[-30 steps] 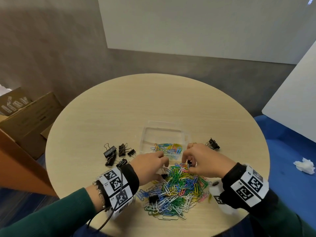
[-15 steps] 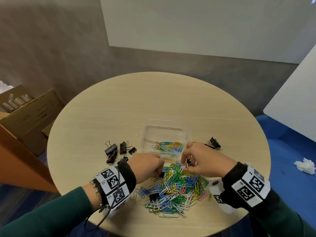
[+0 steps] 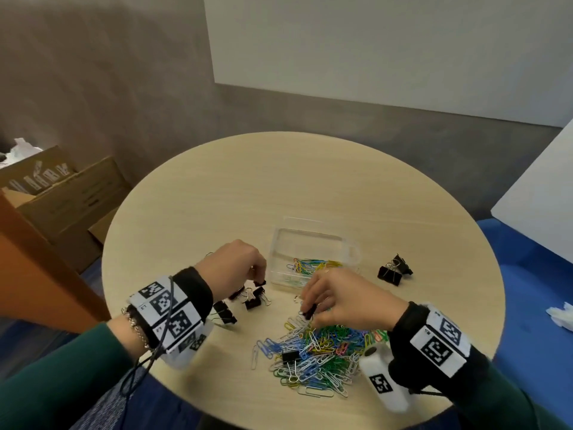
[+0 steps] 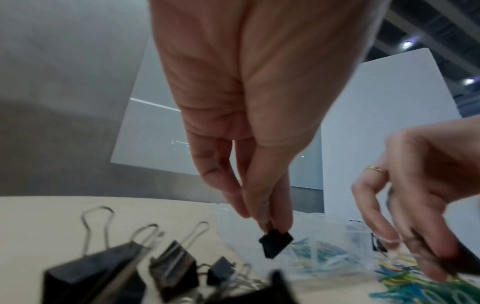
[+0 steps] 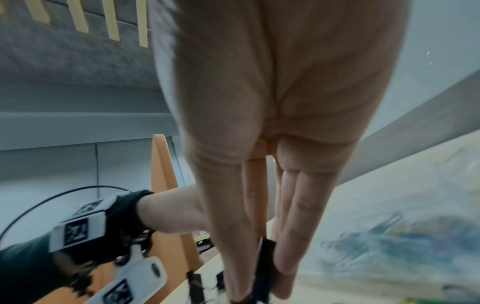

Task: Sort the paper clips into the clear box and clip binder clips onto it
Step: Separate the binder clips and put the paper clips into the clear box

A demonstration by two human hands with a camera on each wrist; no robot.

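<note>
Both hands pinched small black binder clips over the round worktop.

The left hand held its grip narrowed to fingertips and thumb around a small binder clip, lifted just above a cluster of binder clips lying near the worktop's left edge. The right hand had its grip closed the same way on another black clip, above the far side of the heap of coloured paper clips by the near edge. One more binder clip lay in that heap. The clear box sat at the worktop's middle, between the hands and just beyond them, with a few paper clips inside. A pair of larger binder clips lay toward the right edge, apart from the box.
</note>
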